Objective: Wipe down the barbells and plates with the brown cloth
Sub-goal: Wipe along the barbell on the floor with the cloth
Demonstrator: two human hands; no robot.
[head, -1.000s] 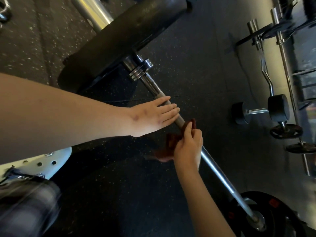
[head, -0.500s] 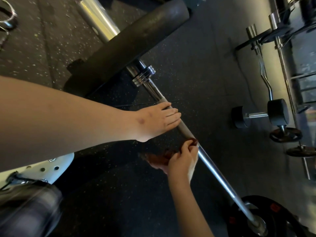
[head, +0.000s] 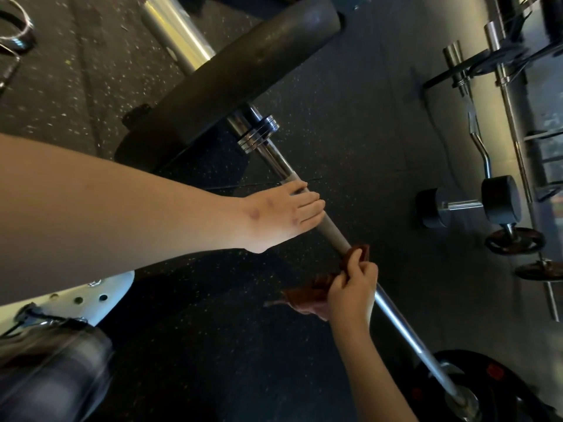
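Barbell (head: pixel 399 325) lies low over the rubber floor (head: pixel 350 117). Its long axis runs from upper left to lower right in the head view.

Upper end: big black plate (head: pixel 237 71), seen edge-on, with the chrome sleeve (head: pixel 176 28) poking out past it. Ringed collar (head: pixel 259 134) sits just inside the plate.

Lower end: smaller black plate (head: pixel 502 388) at the frame's bottom edge.

Left grip (head: pixel 283 214): fingers straight and laid flat across the dull knurled stretch of the shaft, curled round nothing.

Right grip (head: pixel 350 290): just down-shaft, apart from the left. Fingers and thumb pinch the brown cloth (head: pixel 307 298). One cloth end is draped over the bar at the pinch; the rest hangs bunched on the near side.

Open room: bare shaft from the right grip to the lower plate, and a shorter bare run between the left grip and the collar. There is clear floor on the far side out to a dumbbell (head: pixel 466 205) and a curl bar (head: pixel 478 141) by the rack.
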